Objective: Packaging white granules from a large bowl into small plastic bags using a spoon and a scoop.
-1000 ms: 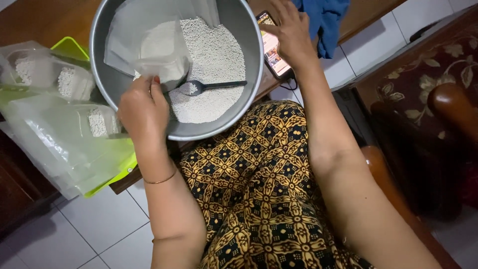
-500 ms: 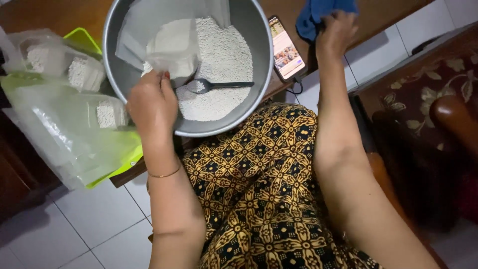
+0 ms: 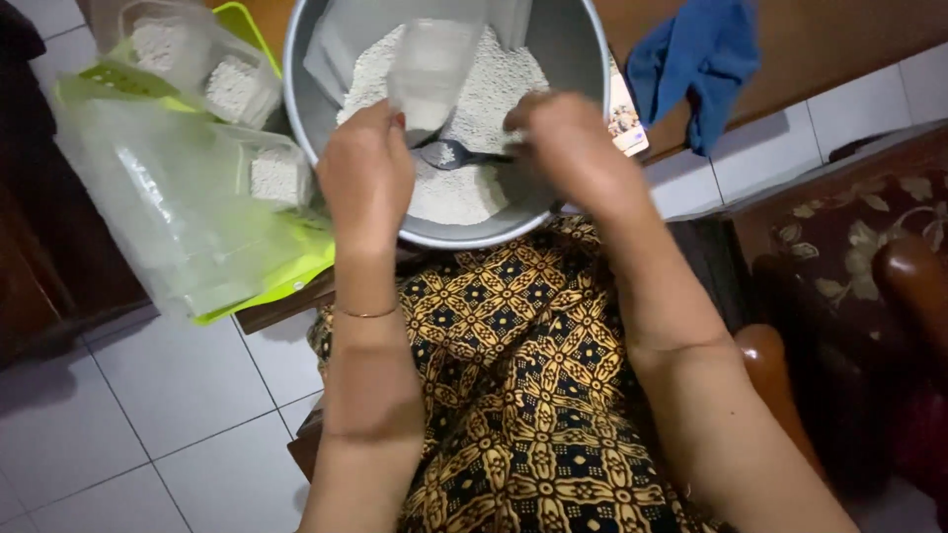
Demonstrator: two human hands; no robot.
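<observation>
Clear plastic pouch [image 3: 432,74] pinched upright over the grain-filled metal basin [image 3: 583,59] by the left hand [image 3: 366,176], mouth accessible, while the right hand [image 3: 565,148] closes on the black spoon [image 3: 456,155]

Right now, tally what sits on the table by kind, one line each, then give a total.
Metal bowl of white granules: 1
Black spoon in the bowl: 1
Clear bag held over the bowl by the left hand: 1
Filled clear bags on the green tray: 3 visible
Green tray: 1
Phone: 1
Blue cloth: 1
Total: 9
The right hand is at the spoon's handle.
</observation>
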